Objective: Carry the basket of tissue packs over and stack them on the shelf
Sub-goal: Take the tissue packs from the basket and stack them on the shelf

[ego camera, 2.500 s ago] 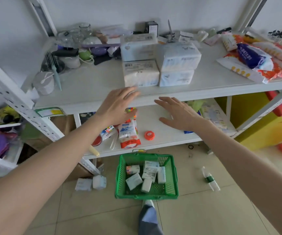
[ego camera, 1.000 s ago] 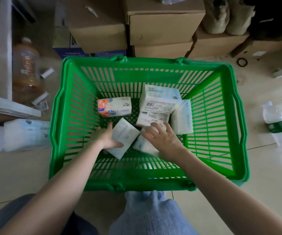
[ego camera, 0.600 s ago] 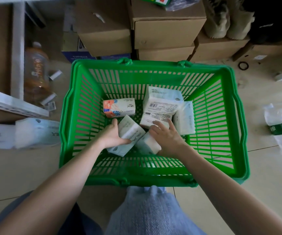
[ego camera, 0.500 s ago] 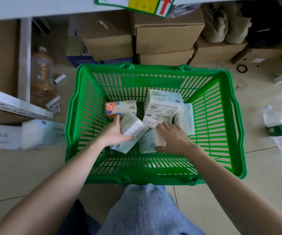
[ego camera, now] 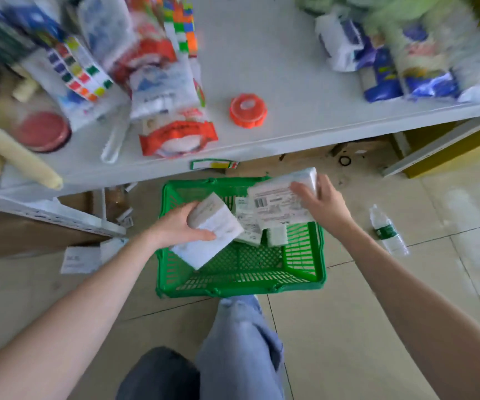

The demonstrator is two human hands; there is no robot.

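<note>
Beige floor tiles (ego camera: 348, 327) ran under a white metal shelf (ego camera: 276, 82) crowded with blurred bags and packets, among them an orange round lid (ego camera: 248, 110) lying alone near the front edge. On the floor just below that edge stood the green basket (ego camera: 305, 280), with a few tissue packs (ego camera: 248, 226) left inside toward its far end. Held above the basket's left side, the left hand (ego camera: 179, 228) gripped a white tissue pack (ego camera: 211, 236), fingers (ego camera: 181, 210) curled over its top edge and thumb pressed along its near face, the pack tilted on a corner. The right hand (ego camera: 323, 204) held a larger pack (ego camera: 279, 202) with a barcode label over the basket's far right corner, fingers wrapped round its right end. A water bottle (ego camera: 387, 230) lay on the tiles to the right of the basket, well apart from it. Two more white packs (ego camera: 81, 256) lay on the floor to the left, beside the shelf's foot. A denim-clad knee (ego camera: 241, 347) showed below the basket.
</note>
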